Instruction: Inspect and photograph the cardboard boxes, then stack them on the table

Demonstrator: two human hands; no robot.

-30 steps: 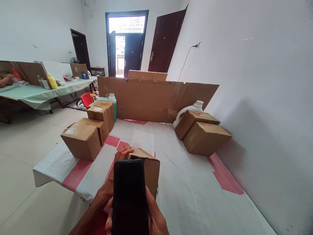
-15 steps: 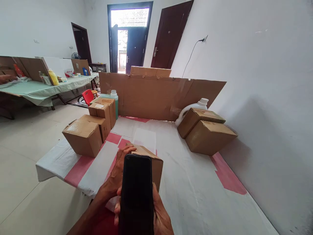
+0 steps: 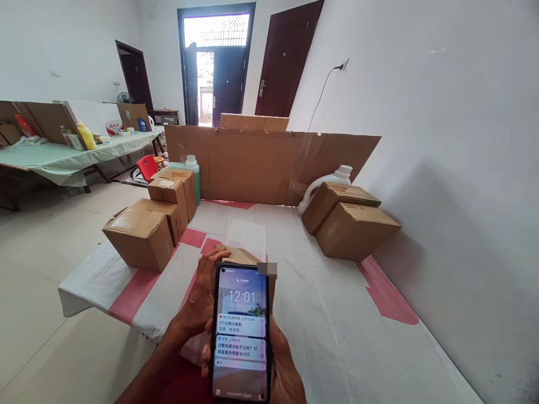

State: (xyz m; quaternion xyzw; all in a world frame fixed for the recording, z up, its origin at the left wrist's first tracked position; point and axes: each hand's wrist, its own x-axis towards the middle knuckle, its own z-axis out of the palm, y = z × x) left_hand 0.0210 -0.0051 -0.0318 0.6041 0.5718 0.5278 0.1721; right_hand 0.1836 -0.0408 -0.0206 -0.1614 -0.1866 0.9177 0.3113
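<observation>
My right hand (image 3: 286,362) is wrapped around a black smartphone (image 3: 241,331), held upright in front of me. Its lit lock screen reads 12:01 above several notification cards. Behind the phone stands a small cardboard box (image 3: 238,256), mostly hidden by it. My left hand (image 3: 206,283) grips that box at its left side, fingers curled over the top edge; the thumb is hidden. Both hands are over the near part of a table with a white and pink cloth (image 3: 311,314).
Cardboard boxes (image 3: 141,235) are grouped at the left, beside a green jug (image 3: 196,179). More boxes (image 3: 356,230) and a white jug (image 3: 324,182) stand at the right. A cardboard panel (image 3: 252,165) closes the back. Another table (image 3: 63,163) stands far left.
The phone's screen has gone from black to a lit lock screen. My view has shifted slightly; my hands keep the same hold.
</observation>
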